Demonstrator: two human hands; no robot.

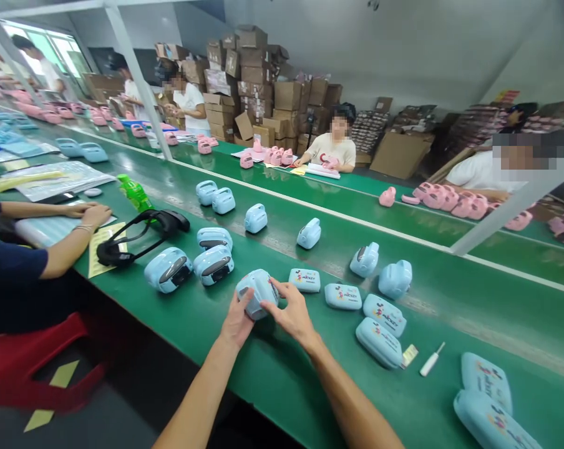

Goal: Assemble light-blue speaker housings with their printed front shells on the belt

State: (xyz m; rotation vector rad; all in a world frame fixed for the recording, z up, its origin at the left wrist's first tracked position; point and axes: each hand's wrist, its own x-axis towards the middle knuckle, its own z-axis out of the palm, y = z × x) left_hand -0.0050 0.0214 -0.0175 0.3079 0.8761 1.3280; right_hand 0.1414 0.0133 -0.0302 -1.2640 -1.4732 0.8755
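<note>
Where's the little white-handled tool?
In the head view, the white-handled tool lies on the green table, to the right of the right hand, between a small tag and two blue cases.

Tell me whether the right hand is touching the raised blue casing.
Touching. The head view shows the right hand with its thumb and a finger against the blue casing.

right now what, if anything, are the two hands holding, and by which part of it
A blue plastic case: the left hand grips its left side, the right hand its right side.
</note>
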